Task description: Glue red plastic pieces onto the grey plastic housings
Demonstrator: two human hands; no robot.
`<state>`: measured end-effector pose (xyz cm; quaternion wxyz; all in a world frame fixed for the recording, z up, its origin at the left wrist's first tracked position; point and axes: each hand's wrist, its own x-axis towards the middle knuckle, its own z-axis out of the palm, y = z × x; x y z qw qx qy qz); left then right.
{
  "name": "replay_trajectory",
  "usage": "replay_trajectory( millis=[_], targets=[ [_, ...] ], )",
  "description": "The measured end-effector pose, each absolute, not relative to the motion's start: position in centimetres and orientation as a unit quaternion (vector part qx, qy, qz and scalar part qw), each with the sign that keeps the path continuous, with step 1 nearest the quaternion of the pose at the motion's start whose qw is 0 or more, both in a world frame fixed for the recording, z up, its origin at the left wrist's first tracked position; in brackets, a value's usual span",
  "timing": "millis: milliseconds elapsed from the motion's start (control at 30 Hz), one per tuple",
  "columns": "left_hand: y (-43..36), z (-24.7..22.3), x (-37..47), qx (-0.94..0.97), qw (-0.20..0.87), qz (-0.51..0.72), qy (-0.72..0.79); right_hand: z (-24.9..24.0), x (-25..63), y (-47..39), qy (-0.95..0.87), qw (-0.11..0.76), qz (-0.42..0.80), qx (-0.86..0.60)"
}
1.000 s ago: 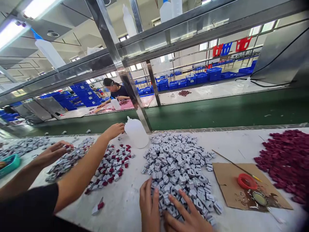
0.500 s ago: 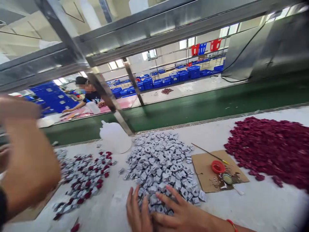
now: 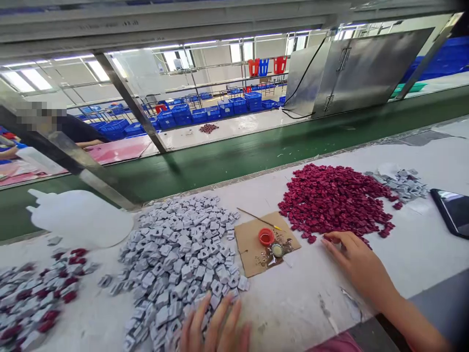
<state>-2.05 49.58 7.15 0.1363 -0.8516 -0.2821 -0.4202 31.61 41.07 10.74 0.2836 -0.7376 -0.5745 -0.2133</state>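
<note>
Grey pieces (image 3: 183, 254), many with a notch or hole, form a large pile at centre left. My left hand (image 3: 216, 327) rests at the pile's near edge, fingers apart, its lower part cut off by the frame. Further right, my right hand (image 3: 357, 261) is at the near edge of a dark red pile (image 3: 337, 200), its thumb and forefinger closed around a dark red piece (image 3: 332, 239). Between the piles lies brown cardboard (image 3: 249, 249) with a red ring-shaped cap (image 3: 266, 237), a small round container (image 3: 277, 251), a thin brush (image 3: 258, 218) and wet brown stains.
Grey-and-red pieces (image 3: 47, 293) lie at the left, near a white plastic bottle (image 3: 80, 217). At the right are more grey pieces (image 3: 406, 185) and a phone (image 3: 454, 212). A green belt (image 3: 227, 156) runs behind; a person (image 3: 78, 129) is beyond it.
The view has swung right. My right hand has left the grey pile for the dark red one. A blurred forearm at the left is out of view.
</note>
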Motion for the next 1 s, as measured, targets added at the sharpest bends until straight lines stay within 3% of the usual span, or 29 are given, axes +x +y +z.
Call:
replay_trajectory(
  millis=[233,700,867,1000],
  targets=[
    [48.1,9.3,1.8,-0.851,0.081,-0.329,-0.402,8.4,32.9,40.8,-0.577,0.259,-0.199,-0.748],
    [47.8,8.9,1.8,-0.859,0.048,-0.347,-0.374,9.5,32.7,39.8,-0.594,0.379,-0.183,-0.686],
    [47.8,8.5,0.8,-0.848,-0.035,-0.396,-0.352,9.3,32.5,39.7,-0.574,0.397,-0.178,-0.694],
    [47.3,8.7,0.7,-0.796,-0.170,-0.447,-0.370,9.5,32.4,39.4,-0.599,0.396,-0.164,-0.677]
  ],
)
